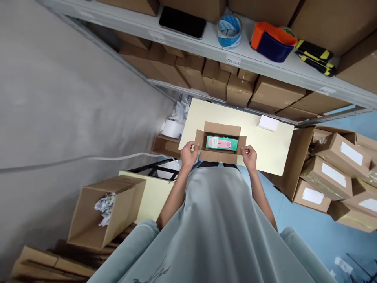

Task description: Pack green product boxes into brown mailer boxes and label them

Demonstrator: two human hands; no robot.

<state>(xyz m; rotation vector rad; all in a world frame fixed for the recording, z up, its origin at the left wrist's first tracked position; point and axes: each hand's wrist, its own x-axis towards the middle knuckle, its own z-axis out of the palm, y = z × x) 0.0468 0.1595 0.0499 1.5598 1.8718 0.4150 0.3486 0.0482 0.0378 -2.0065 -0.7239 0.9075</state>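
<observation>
An open cardboard box (221,129) stands on a pale yellow table (265,151), its flaps folded outward. Inside lies a green and pink packaged item (222,143). My left hand (189,154) grips the box's left flap, fingers curled round its edge. My right hand (249,155) pinches the right flap at the near corner. Both hands sit at the box's front corners, on either side of it.
A small white box (268,123) lies on the table's far right. The shelf above holds a tape roll (229,31), an orange-blue tape dispenser (272,41), a black tablet (182,22) and cartons. Labelled cartons (335,173) pile at right; an open box with crumpled paper (101,212) stands lower left.
</observation>
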